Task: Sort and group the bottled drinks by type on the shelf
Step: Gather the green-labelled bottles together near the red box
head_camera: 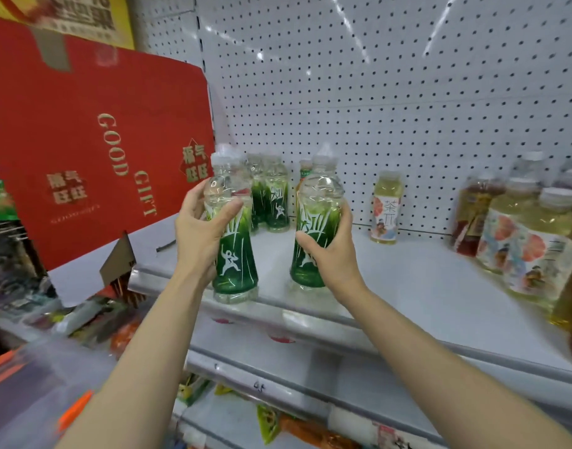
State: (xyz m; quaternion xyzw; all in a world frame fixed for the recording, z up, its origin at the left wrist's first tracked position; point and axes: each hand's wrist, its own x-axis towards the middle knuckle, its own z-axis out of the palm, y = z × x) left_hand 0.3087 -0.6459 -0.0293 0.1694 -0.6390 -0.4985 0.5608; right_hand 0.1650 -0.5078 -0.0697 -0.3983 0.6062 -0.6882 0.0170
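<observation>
Two green bottles are in hand at the shelf's [407, 286] front edge: the left hand [199, 236] is wrapped round the left bottle [234, 254], the right hand [330, 251] round the right bottle [312, 228]. Both bottles are upright, and whether their bases touch the shelf I cannot tell. Held side by side, they look bound for the same spot, most likely the back group [270, 196] of matching green bottles just behind, by the pegboard [375, 92]. One tea bottle [386, 209] stands alone further right, well apart from the greens. More tea bottles [530, 241] crowd the right end, which keeps the types separate. A red box [93, 140] leans at the shelf's left end.
</observation>
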